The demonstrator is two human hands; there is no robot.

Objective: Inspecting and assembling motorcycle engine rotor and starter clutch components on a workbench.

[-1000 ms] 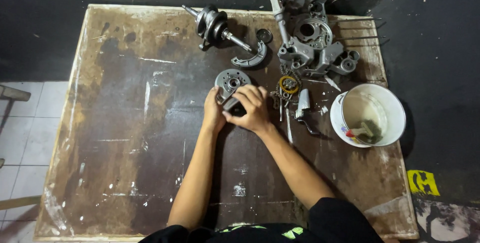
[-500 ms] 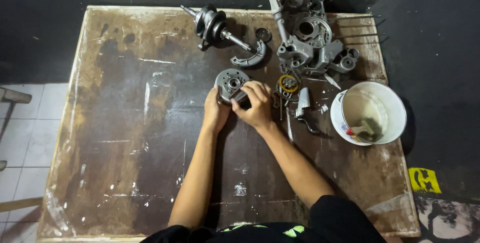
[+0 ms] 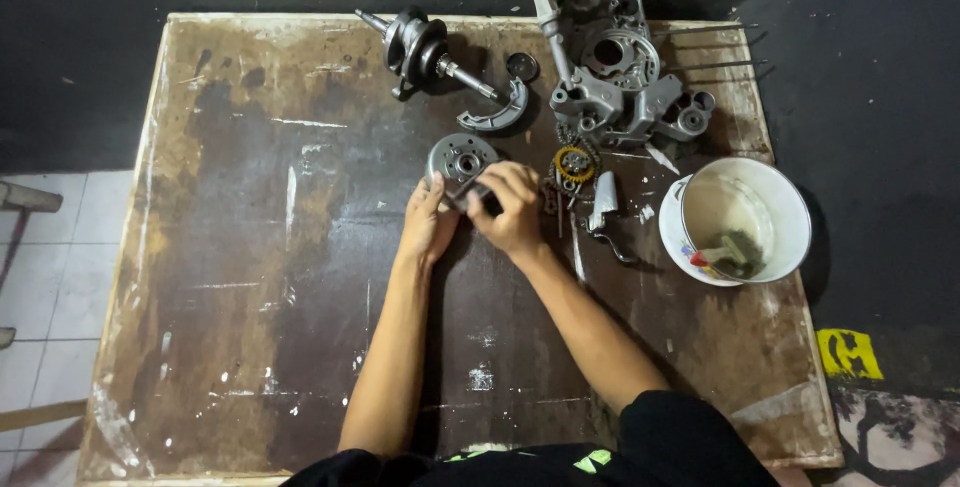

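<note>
A round grey metal clutch-like disc [image 3: 460,158] lies on the worn brown table [image 3: 250,247] near its middle. My left hand [image 3: 427,224] rests against the disc's near left edge. My right hand [image 3: 512,209] is closed around a small dark tool or part [image 3: 468,195] pressed against the disc's near side. What exactly the fingers pinch is partly hidden.
A crankshaft [image 3: 420,47], a curved metal shoe [image 3: 497,115] and a grey engine case [image 3: 615,72] lie at the back. A yellow-ringed gear [image 3: 574,164] and small parts sit right of my hands. A white bucket [image 3: 745,217] stands at the right. Tiled floor at left.
Both hands shifted slightly toward the disc; the right hand's fingers have curled tighter over the small dark piece at the disc's edge.
</note>
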